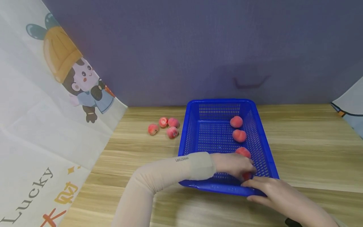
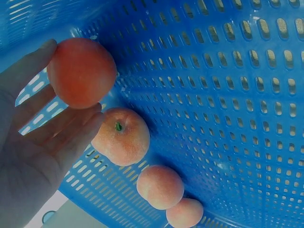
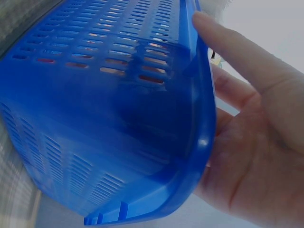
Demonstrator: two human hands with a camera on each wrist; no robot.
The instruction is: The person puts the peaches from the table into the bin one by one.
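At the front right corner of a blue plastic basket [image 1: 221,101], my left hand [image 1: 235,164] reaches inside and holds a peach [image 2: 81,72] between thumb and fingers. Behind that peach, three more peaches line the basket's right wall: one close to the hand [image 1: 243,152], a middle one [image 1: 239,136] and a far one [image 1: 236,121]. My right hand [image 1: 272,189] grips the basket's rim [image 3: 205,137] near the same corner, with the thumb on the outer side and the fingers over the edge.
Left of the basket, several peaches [image 1: 172,132] lie in a loose group on the wooden table [image 1: 136,164]. A dark blue-grey panel [image 1: 170,56] stands behind. White cloth with a cartoon figure [image 1: 90,82] borders the left side.
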